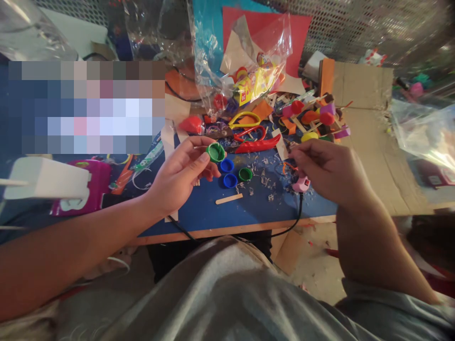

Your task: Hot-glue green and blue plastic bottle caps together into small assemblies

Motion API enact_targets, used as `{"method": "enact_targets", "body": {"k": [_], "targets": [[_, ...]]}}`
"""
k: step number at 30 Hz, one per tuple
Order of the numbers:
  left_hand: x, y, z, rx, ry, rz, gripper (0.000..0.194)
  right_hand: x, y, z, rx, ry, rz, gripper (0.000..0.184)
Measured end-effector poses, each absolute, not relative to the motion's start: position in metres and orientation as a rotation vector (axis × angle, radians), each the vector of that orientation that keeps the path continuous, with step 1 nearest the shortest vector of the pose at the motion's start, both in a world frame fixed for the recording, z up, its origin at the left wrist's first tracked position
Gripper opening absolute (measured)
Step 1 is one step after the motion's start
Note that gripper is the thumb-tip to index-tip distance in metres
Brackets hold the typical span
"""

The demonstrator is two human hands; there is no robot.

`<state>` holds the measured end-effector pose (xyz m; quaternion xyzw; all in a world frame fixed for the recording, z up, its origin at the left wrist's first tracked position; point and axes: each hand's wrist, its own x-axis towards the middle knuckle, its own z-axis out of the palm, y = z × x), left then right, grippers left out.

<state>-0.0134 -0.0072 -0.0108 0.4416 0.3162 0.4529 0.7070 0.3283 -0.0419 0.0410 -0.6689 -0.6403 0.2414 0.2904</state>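
Observation:
My left hand holds a green bottle cap between thumb and fingers, its hollow side facing me. On the blue table just past it lie two blue bottle caps, one behind the other, and another green cap. A wooden craft stick rests nearer the table's front edge. My right hand is raised with thumb and fingertips pinched together; what is in the pinch, if anything, I cannot make out. Below it is a pink device with a black cable.
Scissors with yellow and red handles and a red-handled tool lie behind the caps. Further back are a heap of coloured craft pieces and a clear plastic bag. Cardboard lies right, a white charger-like block left. Shavings litter the table.

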Motion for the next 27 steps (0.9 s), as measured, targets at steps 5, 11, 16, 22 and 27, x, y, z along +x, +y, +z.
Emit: {"method": "enact_targets", "body": {"k": [5, 11, 16, 22, 27], "targets": [[-0.015, -0.008, -0.009, 0.983, 0.662, 0.99, 0.045, 0.257, -0.018, 0.053, -1.222, -2.036, 0.527, 0.006], [-0.013, -0.011, -0.006, 1.029, 0.625, 0.979, 0.042, 0.241, -0.01, 0.038, -1.003, -2.135, 0.516, 0.006], [-0.012, -0.013, -0.006, 1.065, 0.607, 0.944, 0.034, 0.243, -0.016, 0.027, -0.904, -2.064, 0.556, 0.004], [-0.014, -0.014, -0.004, 1.136, 0.626, 0.905, 0.032, 0.243, -0.016, 0.022, -0.788, -2.089, 0.629, 0.004], [-0.012, -0.016, -0.005, 1.202, 0.607, 0.884, 0.039, 0.241, -0.016, 0.018, -0.709, -2.098, 0.624, 0.007]]}}
